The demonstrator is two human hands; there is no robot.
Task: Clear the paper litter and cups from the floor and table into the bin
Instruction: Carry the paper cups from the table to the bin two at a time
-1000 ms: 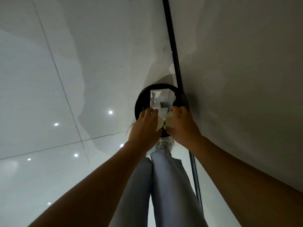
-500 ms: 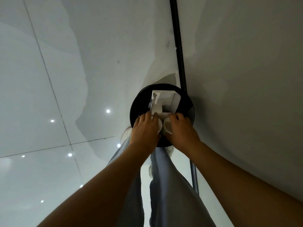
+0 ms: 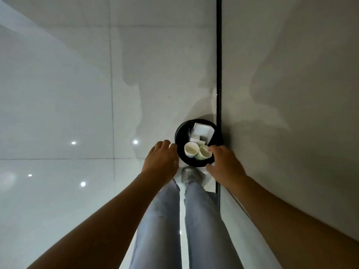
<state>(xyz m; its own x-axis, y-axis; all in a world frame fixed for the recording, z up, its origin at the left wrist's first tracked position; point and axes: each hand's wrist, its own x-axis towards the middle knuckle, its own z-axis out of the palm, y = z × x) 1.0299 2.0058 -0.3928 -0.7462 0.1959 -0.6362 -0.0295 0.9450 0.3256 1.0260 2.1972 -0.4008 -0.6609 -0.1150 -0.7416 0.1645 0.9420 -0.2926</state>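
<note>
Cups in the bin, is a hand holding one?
No: both cups, the white one and the greenish one, lie loose inside the black bin, with both hands empty above its rim.

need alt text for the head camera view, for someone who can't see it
Seen from above, two paper cups and folded white paper lie in a round black bin on a glossy tiled floor beside a wall. The left hand and right hand hover open and empty on either side of it, above the person's jeans-clad legs.
</note>
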